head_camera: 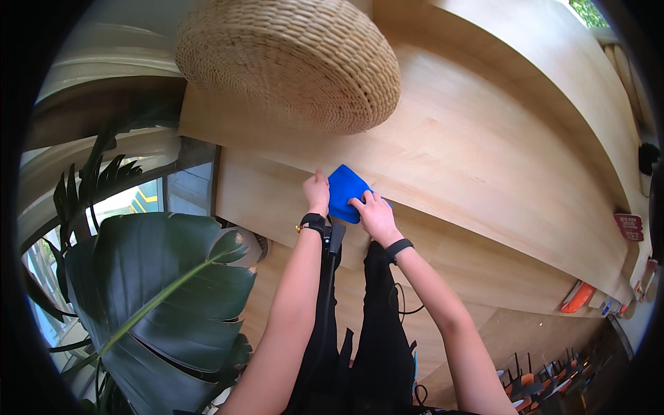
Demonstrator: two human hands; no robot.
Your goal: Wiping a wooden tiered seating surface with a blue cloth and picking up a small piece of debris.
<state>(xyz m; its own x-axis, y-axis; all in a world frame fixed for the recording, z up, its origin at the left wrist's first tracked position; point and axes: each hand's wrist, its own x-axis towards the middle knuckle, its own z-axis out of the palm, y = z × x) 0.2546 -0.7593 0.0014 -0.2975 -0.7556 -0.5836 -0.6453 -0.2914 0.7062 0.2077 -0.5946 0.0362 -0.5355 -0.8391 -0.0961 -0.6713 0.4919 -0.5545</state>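
Note:
A folded blue cloth [346, 193] is between my two hands, in front of the pale wooden step [441, 171]. My left hand [317, 193] grips its left edge, with the thumb pointing up. My right hand [374, 210] holds its lower right side, fingers bent over the fabric. Both wrists carry dark bands. Whether the cloth touches the wood is hard to tell. Beyond the hands, a round woven straw cushion [290, 67] sits tilted on the step, its flat underside partly facing me.
A large monstera leaf [161, 306] fills the left side, close to my left arm. A dark cable [327, 290] hangs along that arm. Toward the right are an orange packet [577, 296], a red sign [628, 227] bearing writing, and several chairs [539, 384] farther off.

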